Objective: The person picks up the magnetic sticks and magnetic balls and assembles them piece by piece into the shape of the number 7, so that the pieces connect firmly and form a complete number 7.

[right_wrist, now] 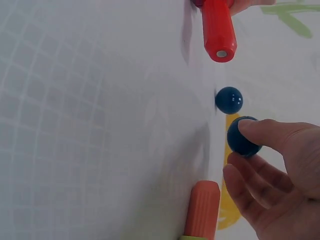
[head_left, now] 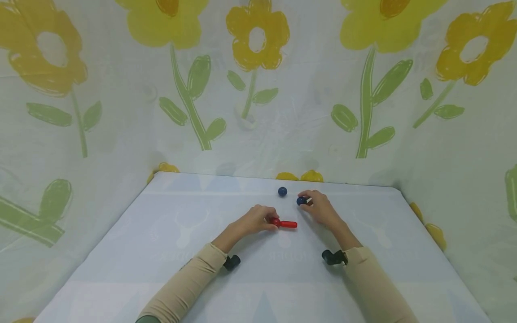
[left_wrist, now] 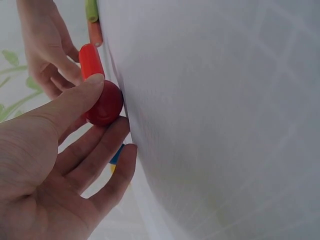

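My left hand (head_left: 257, 219) pinches a red ball (left_wrist: 107, 104) between thumb and fingers, low over the white tabletop. A short red rod (head_left: 288, 224) joins onto that ball and points right; in the right wrist view its free end has a small silvery disc. Farther back and to the right, my right hand (head_left: 321, 207) holds a dark blue ball (right_wrist: 243, 137) with its thumb and fingertips. Another dark blue ball (head_left: 282, 192) rests on the table to the left of that hand, apart from it.
An orange rod (right_wrist: 204, 210) joined to a yellow-green piece (right_wrist: 194, 238) lies low in the right wrist view. Behind the left fingers shows part of a blue piece (left_wrist: 117, 154). A flower-printed curtain (head_left: 282, 134) stands behind the white table (head_left: 161, 251).
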A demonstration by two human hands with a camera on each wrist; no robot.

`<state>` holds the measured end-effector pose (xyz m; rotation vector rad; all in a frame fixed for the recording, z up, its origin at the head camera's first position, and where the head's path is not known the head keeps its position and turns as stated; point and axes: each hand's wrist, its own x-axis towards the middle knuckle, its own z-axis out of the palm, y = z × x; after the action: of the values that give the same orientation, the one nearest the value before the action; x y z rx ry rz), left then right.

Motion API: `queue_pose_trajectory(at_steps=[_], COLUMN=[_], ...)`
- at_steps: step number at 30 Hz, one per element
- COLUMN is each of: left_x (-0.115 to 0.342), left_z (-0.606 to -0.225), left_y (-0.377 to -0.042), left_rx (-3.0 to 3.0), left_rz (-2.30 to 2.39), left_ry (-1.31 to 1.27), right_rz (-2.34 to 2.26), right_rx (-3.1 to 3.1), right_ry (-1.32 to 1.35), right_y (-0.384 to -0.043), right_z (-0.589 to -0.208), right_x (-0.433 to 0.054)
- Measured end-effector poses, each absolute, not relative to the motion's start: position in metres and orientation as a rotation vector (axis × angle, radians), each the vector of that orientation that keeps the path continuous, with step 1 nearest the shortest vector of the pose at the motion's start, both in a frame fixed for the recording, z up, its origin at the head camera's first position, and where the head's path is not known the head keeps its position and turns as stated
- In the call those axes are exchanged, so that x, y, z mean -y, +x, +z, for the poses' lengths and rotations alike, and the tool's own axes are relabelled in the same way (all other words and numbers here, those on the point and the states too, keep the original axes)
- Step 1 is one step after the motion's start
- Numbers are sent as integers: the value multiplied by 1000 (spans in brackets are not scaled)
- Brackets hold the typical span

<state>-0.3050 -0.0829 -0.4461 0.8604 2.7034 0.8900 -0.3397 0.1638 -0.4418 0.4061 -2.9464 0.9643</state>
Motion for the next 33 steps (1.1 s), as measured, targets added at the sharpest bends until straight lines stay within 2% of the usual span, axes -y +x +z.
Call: queue_pose_trajectory(at_steps=[23,33], left_x=[82,81], left_z=[-447,-446], left_y=[-306,-307], left_rx=[-2699,-2706], left_rz=[890,889], left_ry=[874,866], right_rz=[929,905], right_rx=[2943,2913], right_ry=[423,542], right_y=[-322,-318], right_z=[-435,-433], right_x=[-166,-168])
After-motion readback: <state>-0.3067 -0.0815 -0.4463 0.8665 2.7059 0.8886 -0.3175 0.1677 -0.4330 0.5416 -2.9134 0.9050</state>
